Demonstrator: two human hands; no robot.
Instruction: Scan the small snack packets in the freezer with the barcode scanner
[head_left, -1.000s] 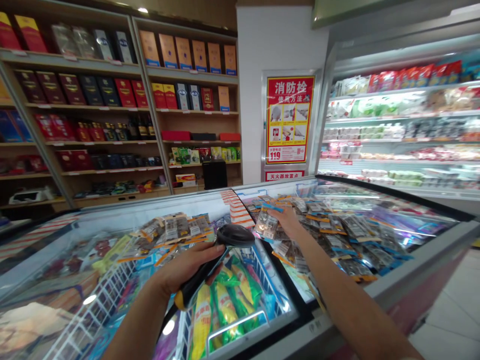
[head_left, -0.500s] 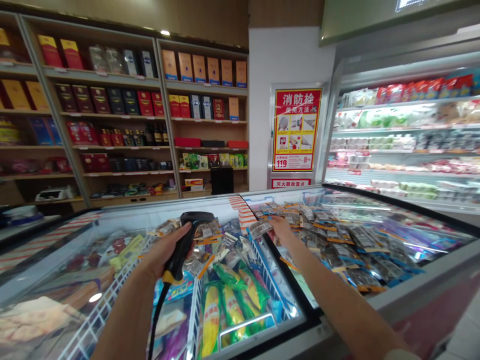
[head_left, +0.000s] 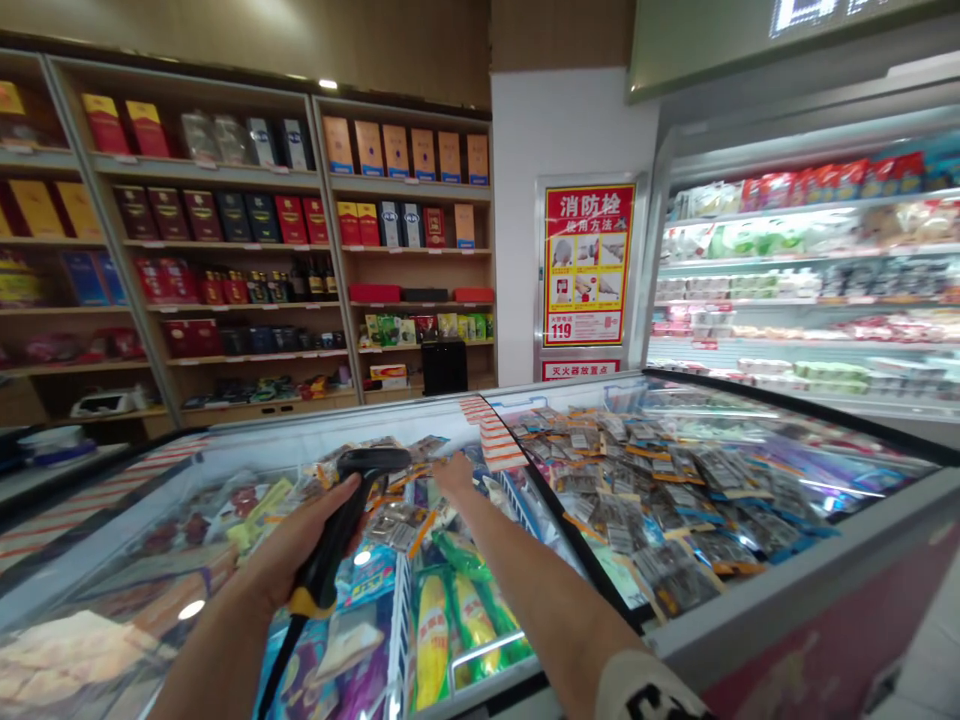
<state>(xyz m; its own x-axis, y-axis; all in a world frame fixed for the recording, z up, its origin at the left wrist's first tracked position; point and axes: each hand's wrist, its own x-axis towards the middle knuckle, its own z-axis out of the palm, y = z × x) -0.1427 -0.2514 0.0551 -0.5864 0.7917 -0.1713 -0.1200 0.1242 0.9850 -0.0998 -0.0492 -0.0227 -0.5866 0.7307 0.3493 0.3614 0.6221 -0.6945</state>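
Note:
My left hand [head_left: 330, 525] is wrapped round a black and yellow barcode scanner [head_left: 330, 540], its head pointing away and its cable hanging down. My right hand [head_left: 455, 476] reaches over the left part of the chest freezer, fingers bunched beside small flat packets [head_left: 427, 447]; what is between the fingertips is too small to make out. More clear packets with orange and blue edges [head_left: 401, 522] lie near the scanner. Below my right forearm are yellow corn packs in green wrapping [head_left: 433, 630]. A large pile of similar packets [head_left: 660, 455] lies to the right of the divider.
A white wire basket [head_left: 401, 610] stands in the freezer. The freezer's black divider frame [head_left: 577, 545] runs between both parts, with an orange-striped strip [head_left: 499, 440] at its far end. Behind are shelves of boxes [head_left: 397, 150], a red sign [head_left: 589, 265] and a lit fridge [head_left: 795, 260].
My right hand has moved left from the divider, where it held a packet, to the left compartment. My left hand and the scanner have shifted slightly left and down.

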